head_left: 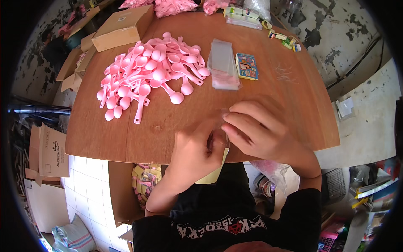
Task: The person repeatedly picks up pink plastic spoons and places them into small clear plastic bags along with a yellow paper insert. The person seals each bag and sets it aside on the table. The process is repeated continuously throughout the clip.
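Near the table's front edge, my left hand (199,147) is closed around a clear plastic bag with a pale yellow card (214,171) showing below it. At the bag's upper end (224,112), the fingertips of my right hand (258,132) are pinched on the clear film. My fingers hide most of the bag, and I cannot make out what else is in it. Ahead lie a stack of flat clear bags (224,63) and a small stack of colourful printed cards (247,66). A large heap of pink plastic scoops (147,69) spreads over the left half of the table.
A cardboard box (124,28) stands at the table's back left, with pink bundles (174,6) behind. Small yellow-green cartons (285,40) lie at the back right. Below the table's front edge, an open box (119,193) holds packed yellow-card sachets (146,180).
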Demonstrator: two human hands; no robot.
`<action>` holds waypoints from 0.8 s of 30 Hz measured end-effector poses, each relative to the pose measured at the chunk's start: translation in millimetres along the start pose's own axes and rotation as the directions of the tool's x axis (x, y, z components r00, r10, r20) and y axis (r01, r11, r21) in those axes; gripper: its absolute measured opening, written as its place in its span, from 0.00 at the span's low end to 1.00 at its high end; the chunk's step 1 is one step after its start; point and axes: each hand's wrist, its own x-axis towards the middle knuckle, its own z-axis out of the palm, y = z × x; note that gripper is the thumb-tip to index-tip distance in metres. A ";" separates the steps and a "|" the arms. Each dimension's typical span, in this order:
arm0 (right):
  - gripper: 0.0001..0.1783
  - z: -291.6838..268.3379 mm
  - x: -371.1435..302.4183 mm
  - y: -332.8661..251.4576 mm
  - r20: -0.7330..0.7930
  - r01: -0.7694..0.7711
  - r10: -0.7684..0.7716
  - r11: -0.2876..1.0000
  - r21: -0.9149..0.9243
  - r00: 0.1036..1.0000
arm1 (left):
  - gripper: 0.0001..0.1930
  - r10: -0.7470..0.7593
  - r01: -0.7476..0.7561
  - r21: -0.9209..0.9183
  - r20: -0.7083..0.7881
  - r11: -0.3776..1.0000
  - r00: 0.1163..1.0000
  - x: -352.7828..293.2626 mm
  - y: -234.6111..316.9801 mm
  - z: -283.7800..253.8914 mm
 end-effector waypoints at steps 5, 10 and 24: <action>0.15 4.2 -0.7 -5.3 0.033 -0.006 0.009 0.997 -0.070 0.999 | 0.18 0.029 -0.030 0.073 0.015 0.997 0.999 -1.3 -0.8 3.6; 0.14 7.9 -4.2 -6.7 -0.016 -0.010 0.008 0.990 -0.137 1.000 | 0.17 0.123 -0.135 0.199 0.070 0.971 0.990 -1.9 -1.1 2.7; 0.10 -61.6 -25.0 101.2 0.265 -0.446 0.648 0.130 0.886 0.715 | 0.15 0.128 -0.150 -0.067 -0.259 0.986 0.957 -14.1 -10.8 -14.2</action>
